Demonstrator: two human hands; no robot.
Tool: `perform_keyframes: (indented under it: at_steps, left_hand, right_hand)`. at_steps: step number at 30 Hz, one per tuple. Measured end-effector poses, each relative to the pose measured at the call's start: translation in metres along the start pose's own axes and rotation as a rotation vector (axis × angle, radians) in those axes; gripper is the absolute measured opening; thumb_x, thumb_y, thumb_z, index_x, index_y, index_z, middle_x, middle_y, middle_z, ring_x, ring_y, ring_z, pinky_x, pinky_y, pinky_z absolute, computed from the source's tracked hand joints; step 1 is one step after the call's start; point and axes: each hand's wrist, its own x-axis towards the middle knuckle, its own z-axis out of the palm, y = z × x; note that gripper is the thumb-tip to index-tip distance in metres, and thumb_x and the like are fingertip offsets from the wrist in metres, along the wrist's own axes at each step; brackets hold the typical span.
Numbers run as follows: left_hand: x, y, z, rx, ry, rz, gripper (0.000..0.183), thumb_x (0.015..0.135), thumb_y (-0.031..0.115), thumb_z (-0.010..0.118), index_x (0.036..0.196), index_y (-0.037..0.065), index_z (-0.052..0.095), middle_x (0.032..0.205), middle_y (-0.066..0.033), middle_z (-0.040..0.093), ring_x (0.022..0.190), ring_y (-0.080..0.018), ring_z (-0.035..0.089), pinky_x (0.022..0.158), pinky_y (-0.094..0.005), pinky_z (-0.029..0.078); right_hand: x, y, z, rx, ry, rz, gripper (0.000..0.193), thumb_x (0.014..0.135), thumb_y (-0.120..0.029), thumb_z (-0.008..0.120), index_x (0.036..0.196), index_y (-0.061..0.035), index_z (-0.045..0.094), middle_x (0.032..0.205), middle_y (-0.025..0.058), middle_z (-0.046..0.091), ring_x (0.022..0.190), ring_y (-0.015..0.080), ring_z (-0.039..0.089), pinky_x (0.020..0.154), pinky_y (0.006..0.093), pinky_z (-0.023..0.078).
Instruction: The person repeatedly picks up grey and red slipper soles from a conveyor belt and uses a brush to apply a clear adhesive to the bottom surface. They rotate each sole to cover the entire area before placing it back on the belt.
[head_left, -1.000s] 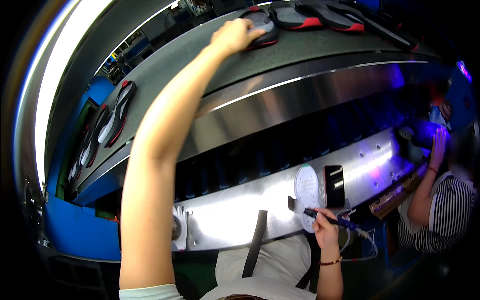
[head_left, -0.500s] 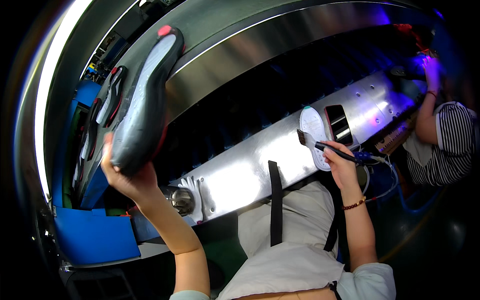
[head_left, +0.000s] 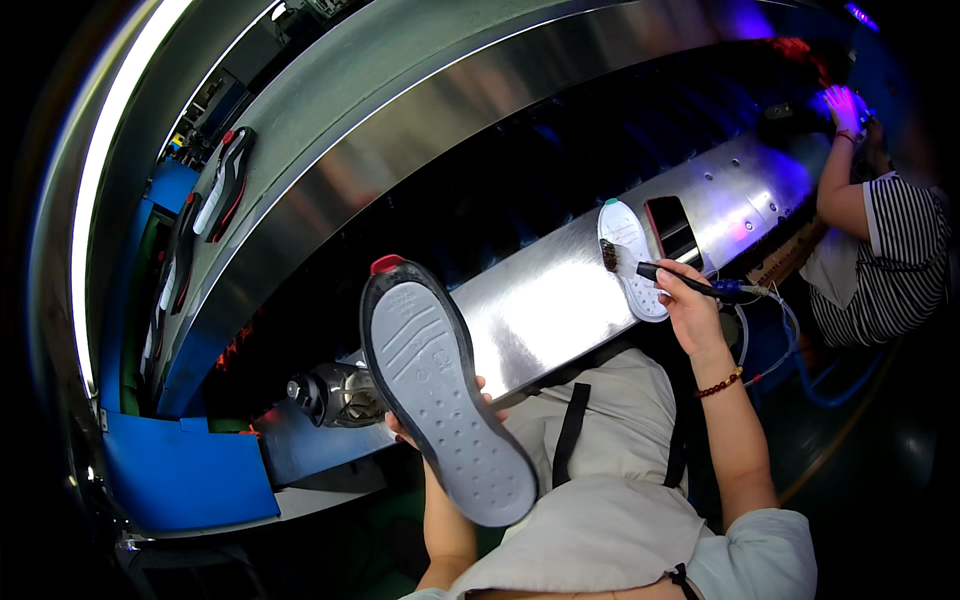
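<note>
My left hand [head_left: 484, 388] grips a shoe sole [head_left: 440, 385] by its edges, fingers on one side and thumb on the other. The sole has a grey dotted inner face, a black rim and a red tip, and it is tilted over the near edge of the bench. In my right hand [head_left: 692, 312] is a brush [head_left: 690, 281] with a black handle, joined to a blue fitting and a thin hose. Its dark bristles hang over a white sole [head_left: 622, 225] with a green tip; I cannot tell whether they touch it. The white sole lies on the metal bench.
Beside the white sole is a dark phone-like slab [head_left: 674, 233] on the metal bench [head_left: 540, 320]. A shiny round metal device [head_left: 350, 395] stands at the left. More soles [head_left: 227, 185] ride on the curved green belt [head_left: 290, 130]. A co-worker in stripes [head_left: 880, 270] works at the right.
My left hand has brought the sole from above the belt down and right, turning its grey inner face into view. The brush stays above the white sole, its bristles slightly shifted.
</note>
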Motion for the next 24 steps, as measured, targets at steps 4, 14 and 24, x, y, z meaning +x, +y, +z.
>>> perform_keyframes:
  at_steps: [4,14,24]
  left_hand:
    - [-0.004,0.023,-0.005,0.078,0.206,0.04,0.093,0.069,0.06,0.055,0.13,-0.001,0.02,0.124,-0.026,0.032,0.113,-0.0366,0.038,0.094,-0.0549,0.03]
    - [-0.032,0.027,-0.018,0.371,0.961,0.532,0.069,0.08,0.06,0.036,0.127,0.009,0.037,0.123,-0.0089,0.044,0.109,-0.0269,0.044,0.093,-0.0387,0.035]
    - [0.048,-0.037,-0.003,0.378,0.97,0.301,0.072,0.083,0.062,0.023,0.132,0.008,0.028,0.132,-0.007,0.034,0.119,-0.0245,0.033,0.1,-0.034,0.025]
  right_hand:
    - [0.001,0.004,0.0,-0.025,-0.071,-0.002,0.021,0.079,-0.004,0.057,0.099,-0.0033,0.056,0.094,0.0055,0.059,0.08,0.0088,0.054,0.066,0.0199,0.041]
    - [-0.022,-0.009,0.026,0.036,-0.411,0.092,0.028,0.087,-0.016,0.048,0.105,0.0049,0.05,0.104,0.0151,0.056,0.081,0.0131,0.056,0.07,0.0228,0.045]
    - [-0.037,-0.012,0.097,-0.208,-0.669,0.177,0.028,0.072,0.003,0.06,0.099,0.0022,0.056,0.106,0.0166,0.056,0.09,0.0165,0.057,0.082,0.0268,0.045]
